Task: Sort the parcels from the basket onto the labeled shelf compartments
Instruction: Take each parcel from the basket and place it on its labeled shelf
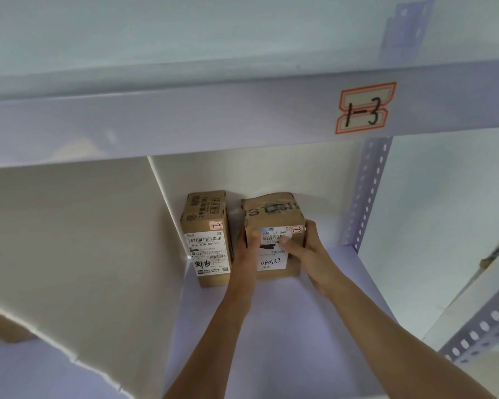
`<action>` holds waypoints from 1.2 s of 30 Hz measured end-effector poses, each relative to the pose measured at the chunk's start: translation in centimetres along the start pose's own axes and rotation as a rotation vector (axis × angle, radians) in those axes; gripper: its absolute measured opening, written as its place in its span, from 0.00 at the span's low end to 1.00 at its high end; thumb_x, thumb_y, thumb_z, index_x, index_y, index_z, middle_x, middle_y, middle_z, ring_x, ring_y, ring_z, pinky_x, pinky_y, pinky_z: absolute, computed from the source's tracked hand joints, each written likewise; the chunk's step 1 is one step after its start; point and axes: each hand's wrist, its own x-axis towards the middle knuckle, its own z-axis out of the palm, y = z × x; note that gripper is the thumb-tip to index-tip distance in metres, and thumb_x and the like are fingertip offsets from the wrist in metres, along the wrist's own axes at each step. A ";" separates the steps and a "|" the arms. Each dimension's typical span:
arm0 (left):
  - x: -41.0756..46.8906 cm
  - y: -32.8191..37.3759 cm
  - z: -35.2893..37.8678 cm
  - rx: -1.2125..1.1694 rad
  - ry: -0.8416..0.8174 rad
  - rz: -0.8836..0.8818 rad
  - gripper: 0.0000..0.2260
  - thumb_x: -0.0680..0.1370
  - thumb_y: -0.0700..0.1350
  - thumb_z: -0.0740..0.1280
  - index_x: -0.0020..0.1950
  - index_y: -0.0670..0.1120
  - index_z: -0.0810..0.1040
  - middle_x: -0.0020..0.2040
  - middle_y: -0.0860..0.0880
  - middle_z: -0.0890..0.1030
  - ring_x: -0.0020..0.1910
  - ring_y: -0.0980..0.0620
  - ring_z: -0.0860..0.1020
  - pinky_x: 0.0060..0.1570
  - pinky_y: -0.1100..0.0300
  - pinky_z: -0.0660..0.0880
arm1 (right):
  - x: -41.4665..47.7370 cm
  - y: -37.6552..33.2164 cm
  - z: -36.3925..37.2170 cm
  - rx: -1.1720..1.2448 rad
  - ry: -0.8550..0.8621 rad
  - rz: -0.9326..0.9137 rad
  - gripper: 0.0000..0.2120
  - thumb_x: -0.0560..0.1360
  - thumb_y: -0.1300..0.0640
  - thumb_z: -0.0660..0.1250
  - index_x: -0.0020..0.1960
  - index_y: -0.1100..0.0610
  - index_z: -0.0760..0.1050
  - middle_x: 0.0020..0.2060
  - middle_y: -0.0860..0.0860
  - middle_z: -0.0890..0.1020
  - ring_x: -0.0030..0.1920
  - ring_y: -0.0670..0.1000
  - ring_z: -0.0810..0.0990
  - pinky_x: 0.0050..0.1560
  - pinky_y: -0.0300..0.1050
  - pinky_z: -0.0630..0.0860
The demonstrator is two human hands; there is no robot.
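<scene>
A brown cardboard parcel (274,217) with a white shipping label and a small red "1-3" sticker stands at the back of the shelf compartment (271,318). My left hand (247,249) grips its left side, thumb on the label. My right hand (308,251) holds its right side, thumb across the label. A second brown parcel (206,226), also tagged "1-3", stands just to the left against the white divider. A red-bordered label reading "1-3" (365,108) is stuck on the shelf beam above.
A white divider panel (104,254) walls off the compartment on the left. A perforated lilac upright (368,194) bounds it on the right. Another brown box corner (6,329) shows in the neighbouring bay at far left.
</scene>
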 end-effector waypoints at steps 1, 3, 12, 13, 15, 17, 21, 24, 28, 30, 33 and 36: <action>0.1 0.7 0.0 -0.040 -0.002 -0.023 0.23 0.83 0.66 0.61 0.73 0.56 0.77 0.66 0.53 0.84 0.62 0.54 0.84 0.60 0.53 0.79 | -0.1 -0.5 0.1 0.038 0.006 0.025 0.24 0.80 0.49 0.70 0.71 0.53 0.65 0.64 0.52 0.81 0.60 0.47 0.85 0.58 0.46 0.81; 0.0 2.2 0.3 -0.113 0.045 -0.082 0.22 0.84 0.66 0.58 0.68 0.56 0.81 0.57 0.56 0.88 0.55 0.56 0.86 0.54 0.57 0.79 | 0.0 -1.4 0.5 0.092 0.024 0.068 0.30 0.78 0.34 0.65 0.71 0.52 0.67 0.64 0.51 0.82 0.60 0.46 0.84 0.57 0.45 0.79; 1.6 2.7 0.8 -0.105 0.110 -0.291 0.25 0.83 0.68 0.58 0.65 0.53 0.83 0.48 0.51 0.90 0.47 0.50 0.88 0.48 0.55 0.81 | 1.2 -2.8 1.7 0.089 0.193 0.187 0.27 0.81 0.31 0.56 0.64 0.53 0.71 0.56 0.54 0.84 0.54 0.51 0.84 0.47 0.47 0.77; 1.6 2.7 0.9 -0.111 0.115 -0.303 0.24 0.83 0.67 0.58 0.62 0.52 0.84 0.46 0.51 0.90 0.46 0.49 0.88 0.48 0.54 0.81 | 1.2 -2.8 1.8 0.096 0.204 0.184 0.24 0.83 0.34 0.56 0.63 0.54 0.70 0.56 0.55 0.83 0.53 0.51 0.84 0.46 0.47 0.77; 1.5 2.9 1.2 -0.128 0.114 -0.333 0.24 0.83 0.66 0.58 0.60 0.52 0.85 0.45 0.50 0.90 0.47 0.46 0.88 0.53 0.50 0.83 | 1.3 -2.7 1.8 0.093 0.216 0.183 0.21 0.83 0.36 0.57 0.60 0.54 0.70 0.56 0.56 0.83 0.52 0.51 0.83 0.48 0.48 0.78; 1.6 2.9 1.4 -0.131 0.127 -0.345 0.25 0.82 0.67 0.59 0.61 0.51 0.85 0.48 0.47 0.90 0.50 0.44 0.88 0.59 0.43 0.83 | 1.3 -2.7 1.8 0.090 0.233 0.181 0.19 0.83 0.38 0.58 0.58 0.53 0.70 0.55 0.57 0.83 0.51 0.52 0.83 0.50 0.49 0.78; 1.7 3.0 1.3 -0.105 0.133 -0.355 0.25 0.80 0.66 0.59 0.60 0.50 0.85 0.48 0.47 0.90 0.50 0.43 0.88 0.62 0.40 0.81 | 1.5 -2.8 2.0 0.100 0.248 0.182 0.18 0.84 0.39 0.58 0.59 0.53 0.69 0.52 0.55 0.82 0.50 0.52 0.82 0.52 0.50 0.78; 1.8 3.0 1.2 -0.081 0.132 -0.367 0.25 0.82 0.65 0.58 0.58 0.50 0.86 0.47 0.47 0.90 0.50 0.43 0.88 0.61 0.42 0.82 | 1.2 -2.8 2.2 0.109 0.249 0.191 0.21 0.83 0.38 0.59 0.63 0.54 0.70 0.53 0.55 0.83 0.51 0.52 0.83 0.53 0.51 0.79; 1.9 3.0 1.0 -0.041 0.140 -0.347 0.25 0.82 0.65 0.57 0.59 0.50 0.85 0.47 0.47 0.90 0.50 0.43 0.88 0.62 0.42 0.81 | 1.5 -2.7 2.1 0.098 0.257 0.199 0.18 0.83 0.39 0.59 0.60 0.54 0.70 0.50 0.54 0.82 0.49 0.52 0.83 0.52 0.52 0.79; 1.9 2.9 1.0 -0.038 0.136 -0.330 0.25 0.83 0.66 0.56 0.60 0.50 0.85 0.47 0.48 0.90 0.50 0.44 0.88 0.60 0.45 0.82 | 1.5 -2.9 2.2 0.096 0.246 0.199 0.18 0.84 0.39 0.58 0.60 0.54 0.69 0.49 0.54 0.82 0.48 0.52 0.83 0.50 0.51 0.79; 1.2 2.8 1.1 -0.019 0.113 -0.268 0.28 0.82 0.70 0.55 0.64 0.52 0.84 0.51 0.49 0.89 0.51 0.48 0.88 0.53 0.51 0.83 | 0.9 -3.4 2.4 0.104 0.241 0.212 0.22 0.82 0.36 0.60 0.62 0.54 0.70 0.53 0.55 0.82 0.51 0.54 0.84 0.55 0.55 0.81; 0.2 3.4 1.2 -0.053 0.119 -0.205 0.26 0.82 0.70 0.57 0.66 0.54 0.82 0.53 0.51 0.89 0.50 0.52 0.88 0.45 0.58 0.83 | 0.1 -4.3 2.3 0.123 0.216 0.238 0.30 0.75 0.28 0.64 0.63 0.52 0.72 0.57 0.55 0.85 0.54 0.55 0.86 0.59 0.59 0.82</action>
